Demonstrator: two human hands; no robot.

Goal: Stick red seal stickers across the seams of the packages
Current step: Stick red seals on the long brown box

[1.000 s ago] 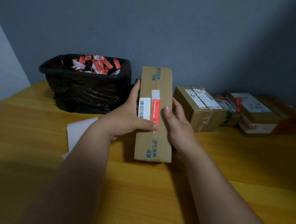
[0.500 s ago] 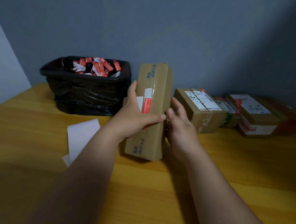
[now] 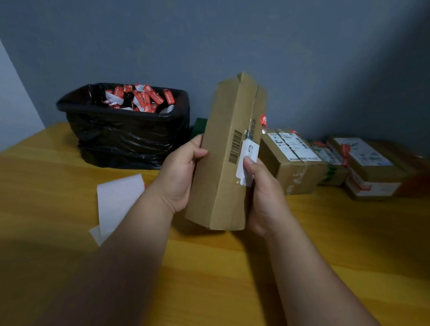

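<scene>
Long carton (image 3: 224,163): gripped upright above desk (image 3: 228,275) by left hand (image 3: 181,176) and right hand (image 3: 262,190), fingers curled round both sides; red seal sticker (image 3: 263,120) is seen at its far edge, presumably for checking.

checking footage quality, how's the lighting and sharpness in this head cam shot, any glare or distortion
Head view: dim, with dark vignetting at the corners and shadow over the near table and forearms; the long box between the left hand and right hand is fairly sharp; slight glare on its clear tape; wide-angle bending at the edges.
</scene>
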